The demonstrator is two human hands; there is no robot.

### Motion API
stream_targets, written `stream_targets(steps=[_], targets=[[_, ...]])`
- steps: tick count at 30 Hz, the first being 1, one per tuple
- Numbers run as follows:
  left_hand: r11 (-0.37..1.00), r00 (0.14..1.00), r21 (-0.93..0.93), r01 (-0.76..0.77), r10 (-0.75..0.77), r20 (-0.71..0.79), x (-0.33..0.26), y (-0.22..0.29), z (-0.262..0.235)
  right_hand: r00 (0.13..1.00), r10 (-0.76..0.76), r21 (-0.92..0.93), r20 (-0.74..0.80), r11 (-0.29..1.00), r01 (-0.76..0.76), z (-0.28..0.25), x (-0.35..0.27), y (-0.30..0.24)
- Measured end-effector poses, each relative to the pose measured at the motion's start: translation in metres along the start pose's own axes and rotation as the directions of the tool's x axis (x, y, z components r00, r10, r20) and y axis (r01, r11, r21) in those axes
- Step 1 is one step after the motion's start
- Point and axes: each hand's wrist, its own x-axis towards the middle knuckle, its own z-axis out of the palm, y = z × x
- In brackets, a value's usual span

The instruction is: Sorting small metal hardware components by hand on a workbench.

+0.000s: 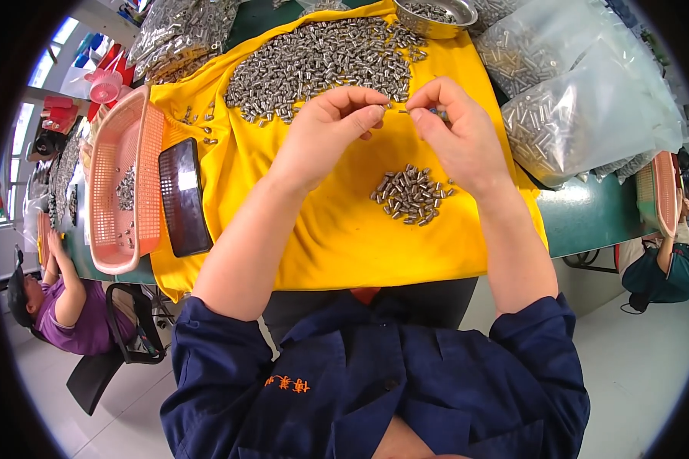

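Both hands are raised over the yellow cloth (337, 245), fingertips close together. My left hand (325, 130) is closed in a pinch on a small metal part (389, 105), mostly covered by the fingers. Facing it, my right hand (467, 134) pinches a thin object whose short tip (403, 112) points toward the left hand; a bit of blue shows among those fingers, and its kind is unclear. Below the right hand lies a small pile of short metal cylinders (411, 195). Beyond both hands spreads a much larger heap of similar metal pieces (321, 65).
A pink plastic basket (149, 145) and a black phone-like slab (184, 195) lie at the left. Bags of metal parts (551, 130) crowd the right; a metal bowl (444, 15) stands at the back. One person (73, 306) sits left, another (662, 264) right.
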Motion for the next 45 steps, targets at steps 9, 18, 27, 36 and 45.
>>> stream_targets(steps=[9, 18, 27, 36, 45], targets=[[0.902, 0.992, -0.415, 0.122, -0.091, 0.092, -0.005, 0.001, 0.003, 0.999, 0.001, 0.101, 0.041, 0.995, -0.005, 0.0, -0.001, 0.0], [0.925, 0.996, -0.371, 0.081, -0.061, 0.067, -0.004, 0.0, 0.005, 0.993, -0.11, -0.075, 0.033, 0.991, 0.113, 0.002, -0.002, -0.004], [0.983, 1.0, -0.18, 0.027, -0.029, -0.006, -0.002, -0.005, 0.006, 0.985, -0.169, -0.241, 0.02, 0.956, 0.169, 0.004, -0.002, -0.005], [0.822, 0.925, 0.455, -0.341, 0.21, 0.316, -0.014, 0.004, 0.022, 0.982, -0.072, 0.014, -0.172, 0.997, 0.076, -0.021, 0.009, 0.006], [0.213, 0.873, 0.858, -0.468, 0.265, 0.411, 0.05, -0.01, 0.001, 0.972, -0.154, -0.139, -0.176, 0.982, 0.131, -0.011, 0.009, 0.009]])
